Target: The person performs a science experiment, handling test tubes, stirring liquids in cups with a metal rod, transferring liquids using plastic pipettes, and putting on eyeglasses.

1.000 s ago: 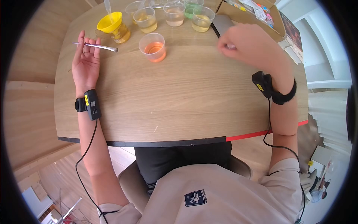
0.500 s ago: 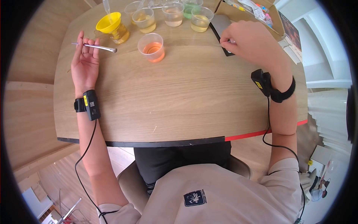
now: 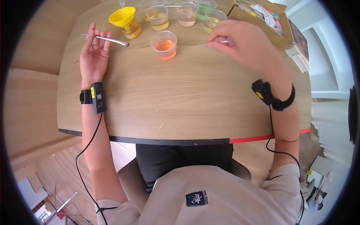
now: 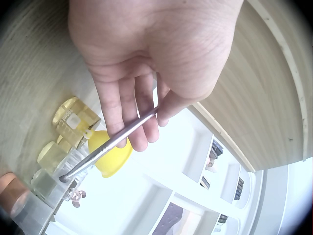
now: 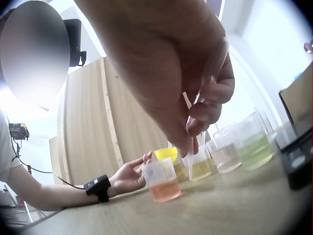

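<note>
My left hand (image 3: pixel 94 62) is palm up at the table's left side. It pinches a slim brush (image 3: pixel 114 40) with a silvery handle and small dark tip, the tip pointing right. On the right, my right hand (image 3: pixel 245 43) grips a clear plastic dropper (image 5: pixel 213 63), its bulb up in the palm and its thin tip slanting down close over the table in the right wrist view. Between the hands stands a clear plastic cup (image 3: pixel 164 48) of orange liquid. Left of it, a yellow funnel (image 3: pixel 122 17) sits on a glass beaker (image 3: pixel 132 30) of yellow liquid.
Behind the orange cup, several clear cups hold pale liquids, among them a yellowish cup (image 3: pixel 157 19), a pinkish cup (image 3: pixel 187 17) and a green cup (image 3: pixel 205 9). A cardboard box (image 3: pixel 283 35) of small items is at the back right. A dark flat device (image 5: pixel 298 164) lies nearby.
My right hand has moved left from beside the dark device towards the orange cup, and the dropper's tip now shows. My left hand keeps the brush nearly still as the head view shifts slightly.
</note>
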`<state>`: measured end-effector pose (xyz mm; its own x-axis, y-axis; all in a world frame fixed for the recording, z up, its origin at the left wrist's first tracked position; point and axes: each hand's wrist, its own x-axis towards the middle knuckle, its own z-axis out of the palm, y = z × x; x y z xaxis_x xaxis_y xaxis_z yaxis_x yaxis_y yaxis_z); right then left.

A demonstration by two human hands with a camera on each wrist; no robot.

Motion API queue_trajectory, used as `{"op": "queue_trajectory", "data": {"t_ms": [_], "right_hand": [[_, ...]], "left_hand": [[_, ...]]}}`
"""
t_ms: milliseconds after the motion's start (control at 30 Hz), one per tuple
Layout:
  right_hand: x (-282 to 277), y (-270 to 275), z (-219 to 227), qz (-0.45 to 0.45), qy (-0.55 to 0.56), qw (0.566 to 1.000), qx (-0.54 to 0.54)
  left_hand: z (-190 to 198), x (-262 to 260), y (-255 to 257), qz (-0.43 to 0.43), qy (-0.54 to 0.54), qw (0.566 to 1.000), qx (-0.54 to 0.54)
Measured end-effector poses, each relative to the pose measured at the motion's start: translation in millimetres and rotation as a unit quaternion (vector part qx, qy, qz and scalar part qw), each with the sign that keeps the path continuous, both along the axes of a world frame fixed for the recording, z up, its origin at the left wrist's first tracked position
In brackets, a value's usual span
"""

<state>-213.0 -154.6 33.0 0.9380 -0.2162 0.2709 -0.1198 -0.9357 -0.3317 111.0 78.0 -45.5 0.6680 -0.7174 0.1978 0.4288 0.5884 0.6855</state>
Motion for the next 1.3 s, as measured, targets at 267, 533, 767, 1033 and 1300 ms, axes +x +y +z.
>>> {"op": "queue_trajectory", "data": {"t_ms": [267, 533, 767, 1033, 1300], "right_hand": [[16, 15, -20, 0.007, -0.006, 0.997, -0.075], [20, 15, -26, -0.023, -0.003, 0.995, -0.094], [14, 9, -23, -0.001, 0.016, 0.992, -0.123], [15, 7, -27, 0.014, 0.019, 0.998, -0.066], [17, 3, -26, 0.008, 0.020, 0.997, -0.072]], "left_hand": [[-3, 3, 0, -0.011, -0.010, 1.000, -0.006], [-2, 2, -2, -0.014, -0.006, 1.000, -0.004], [-4, 4, -1, -0.017, -0.007, 1.000, -0.005], [-4, 3, -1, -0.007, -0.004, 1.000, -0.002], [-4, 3, -2, -0.014, -0.008, 1.000, -0.004]]}}
